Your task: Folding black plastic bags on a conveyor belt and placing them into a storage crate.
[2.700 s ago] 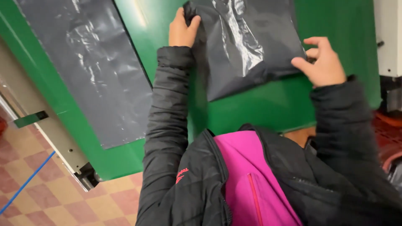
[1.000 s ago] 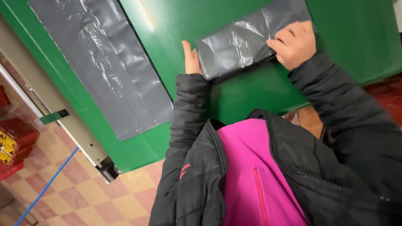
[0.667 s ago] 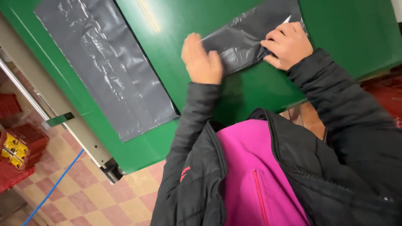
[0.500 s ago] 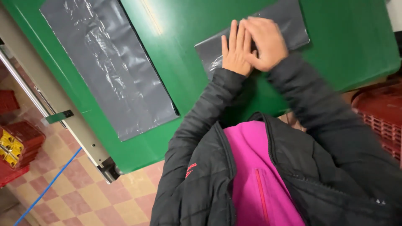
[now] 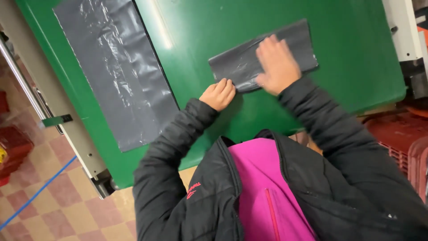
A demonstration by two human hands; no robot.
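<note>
Two hands press a folded grey plastic bag flat on a green table.

At the far left we see a long flat grey plastic sheet [image 5: 118, 71] spread unfolded down the green table [image 5: 356, 67], well apart from our hands. Moving right, our left hand [image 5: 217, 93] is curled into a loose fist, holding nothing, its knuckles touching the near left corner of the folded grey bag [image 5: 249, 60]. Further right, our right hand [image 5: 277, 64] lies open with fingers spread, palm down on the middle of the bag, blurred. We judge the folding well along: the bag already sits as a narrow strip, slightly tilted, in the far middle of the table. The long sheet remains untouched.
</note>
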